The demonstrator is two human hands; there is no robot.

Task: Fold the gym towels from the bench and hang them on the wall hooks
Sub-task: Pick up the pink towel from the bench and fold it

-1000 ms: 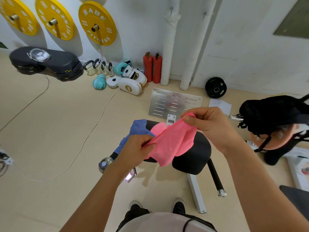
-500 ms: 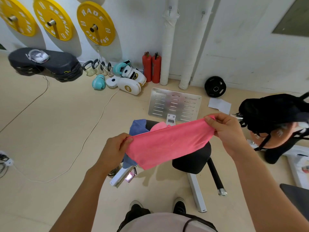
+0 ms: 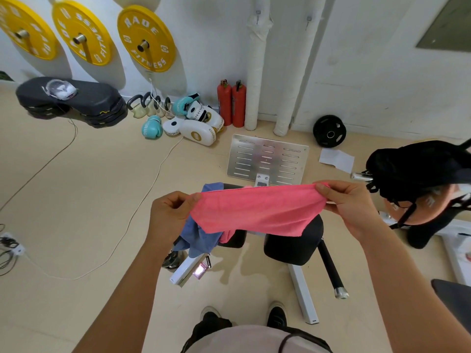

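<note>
A pink towel (image 3: 257, 210) is stretched flat in the air between my hands, above the black padded bench (image 3: 293, 240). My left hand (image 3: 170, 212) pinches its left end and my right hand (image 3: 349, 202) pinches its right end. A blue towel (image 3: 198, 235) lies crumpled on the bench's left side, partly hidden behind the pink one, with a bit of another pink cloth (image 3: 226, 235) next to it. Two small wall hooks (image 3: 258, 15) (image 3: 309, 19) sit high on the white wall, above two white wrapped pipes.
Yellow weight plates (image 3: 146, 39) hang on the wall at left. Boxing gloves and pads (image 3: 193, 123), kettlebells, two red extinguishers (image 3: 232, 103), a metal plate (image 3: 267, 159) and a black weight plate (image 3: 329, 131) lie on the floor. A black bag (image 3: 420, 171) stands right. Cables cross the floor at left.
My hands have drawn apart, pulling the bunched pink towel out into a wide flat band. The left hand moved left, the right hand moved right.
</note>
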